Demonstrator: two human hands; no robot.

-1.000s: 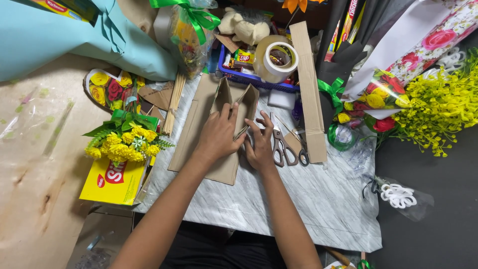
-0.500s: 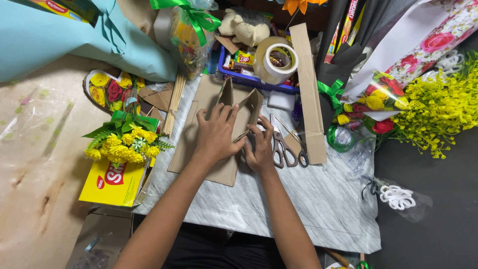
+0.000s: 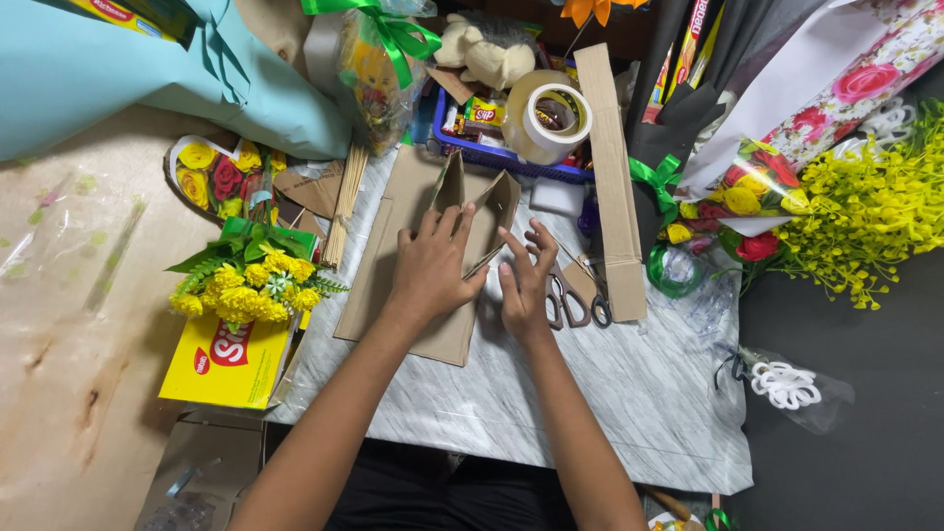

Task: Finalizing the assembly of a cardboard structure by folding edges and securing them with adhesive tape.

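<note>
**Both hands on a folded cardboard piece**

We see a brown cardboard piece [image 3: 408,285] lying flat on the grey marbled counter [image 3: 629,393], near its far edge, with two flaps folded up into a small open pocket at the top. The left hand [image 3: 430,267] lies palm-down on the cardboard, fingers spread and pressing just below the raised flaps — it grips nothing. The right hand [image 3: 524,280] sits just beside it at the cardboard's right edge, its fingers curled loosely and resting on the cardboard's edge; we cannot tell whether it pinches anything.

Just right of the right hand lie scissors [image 3: 570,295] with dark handles, and beyond them a long cardboard strip [image 3: 612,187] runs away from us. Behind the folded flaps stands a large roll of clear tape [image 3: 548,123], against a blue basket [image 3: 511,162] of small packets, with a plush toy [image 3: 482,54] behind it.

To the left, a bundle of thin wooden sticks [image 3: 344,202] lies along the counter's edge. Near it a bunch of yellow artificial flowers [image 3: 251,280] rests on a yellow box [image 3: 226,359]. A sheet of light blue paper [image 3: 108,79] fills the far left corner.

On the right — well apart from the hands — we see green ribbon [image 3: 657,182], floral wrapping paper [image 3: 865,69] and a spray of small yellow blossoms [image 3: 870,211].
</note>
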